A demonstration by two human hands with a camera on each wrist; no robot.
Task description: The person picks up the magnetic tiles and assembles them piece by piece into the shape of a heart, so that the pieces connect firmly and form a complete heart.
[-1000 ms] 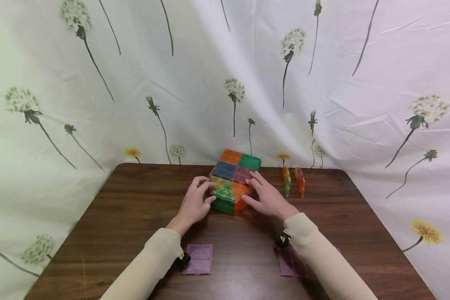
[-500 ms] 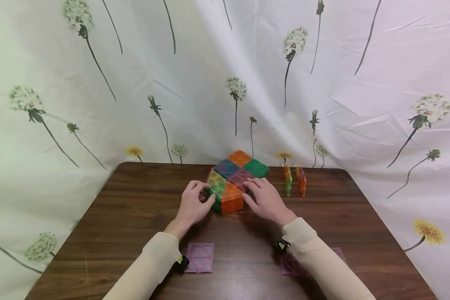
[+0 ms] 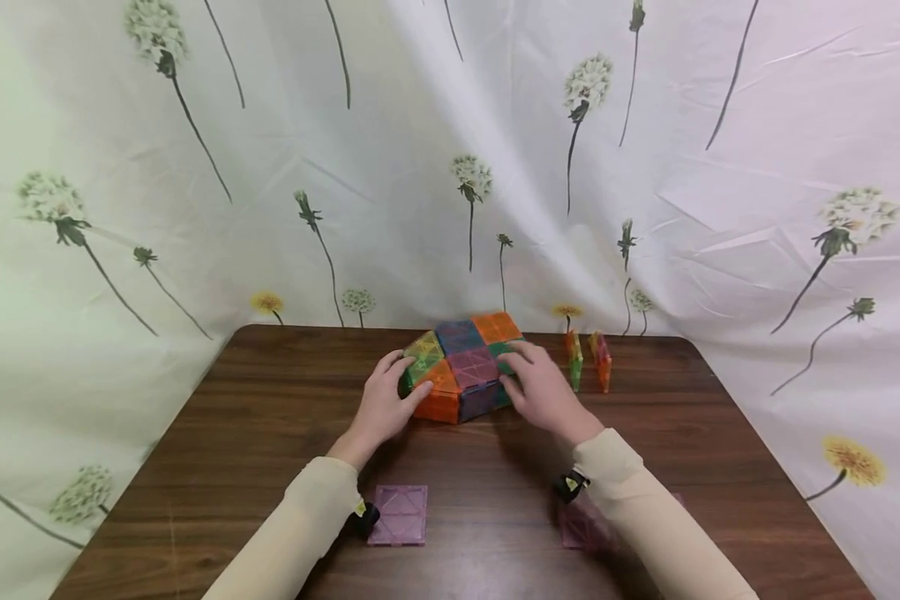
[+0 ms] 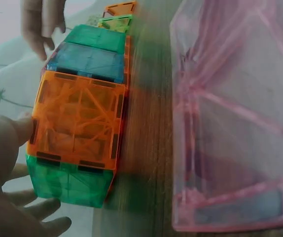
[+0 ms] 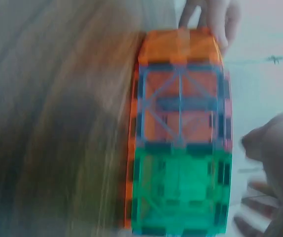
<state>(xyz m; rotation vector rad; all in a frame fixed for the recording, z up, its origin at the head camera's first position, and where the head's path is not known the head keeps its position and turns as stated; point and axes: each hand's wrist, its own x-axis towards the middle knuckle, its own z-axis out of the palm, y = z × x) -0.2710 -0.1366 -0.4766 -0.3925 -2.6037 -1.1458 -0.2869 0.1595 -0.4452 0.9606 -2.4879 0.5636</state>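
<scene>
A low closed block of see-through magnetic tiles (image 3: 471, 364) stands at the far middle of the table, with yellow, orange, blue, purple and green tiles on top. My left hand (image 3: 378, 410) holds its left corner, the thumb near the front orange tile (image 4: 77, 118) and the fingers behind the green side tile (image 4: 70, 181). My right hand (image 3: 546, 393) is at the block's right end, fingers bent loosely over the green tiles. In the right wrist view, a gap shows between the right thumb and the green side tile (image 5: 181, 190); that hand is blurred.
Two small upright groups of tiles, one green and orange (image 3: 574, 361), one orange and pink (image 3: 601, 363), stand right of the block. A pink square tile (image 3: 399, 515) lies near the left wrist. Another pink tile (image 3: 581, 525) lies partly under the right sleeve. A dandelion-print cloth (image 3: 390, 167) hangs behind.
The block has turned clockwise as seen from above: its orange front face has swung left and its back orange tile right. Both hands have stayed beside it, shifting slightly.
</scene>
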